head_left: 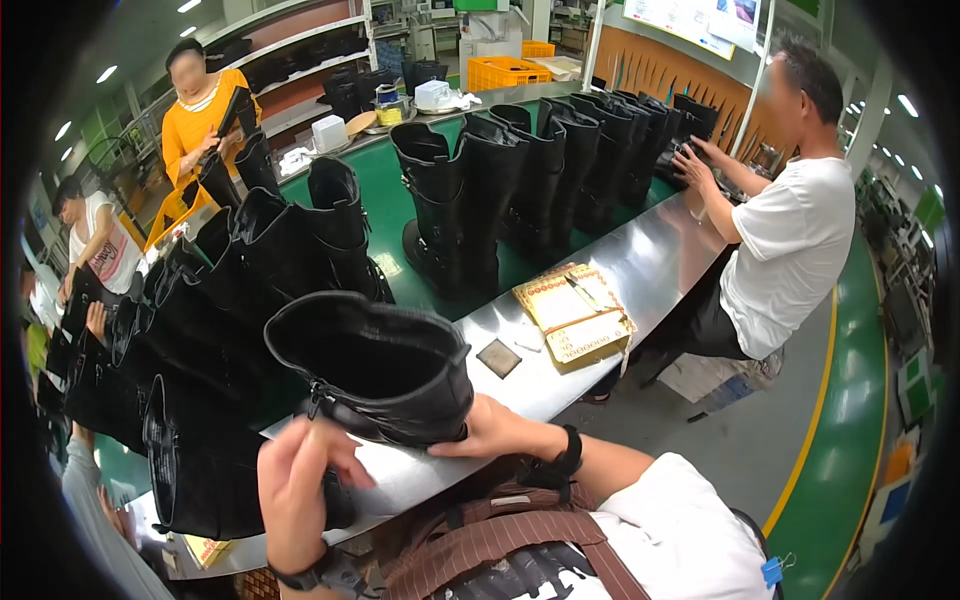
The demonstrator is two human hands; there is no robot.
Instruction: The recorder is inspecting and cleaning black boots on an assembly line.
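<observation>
I hold a black boot (pixel 375 370) at the near edge of the steel table (pixel 640 270) — my right hand (pixel 490 430) cups its shaft from four o'clock, my left hand (pixel 300 490) has fingers curled on it at seven. Its long axis runs toward eight o'clock; its open mouth faces up toward one.

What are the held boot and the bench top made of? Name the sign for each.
Black boot, gripped by left hand and right hand: apparently leather or a synthetic look-alike, with a soft sheen and supple creases. Bench top: probably stainless steel, brushed, with mirror-like glare.
</observation>
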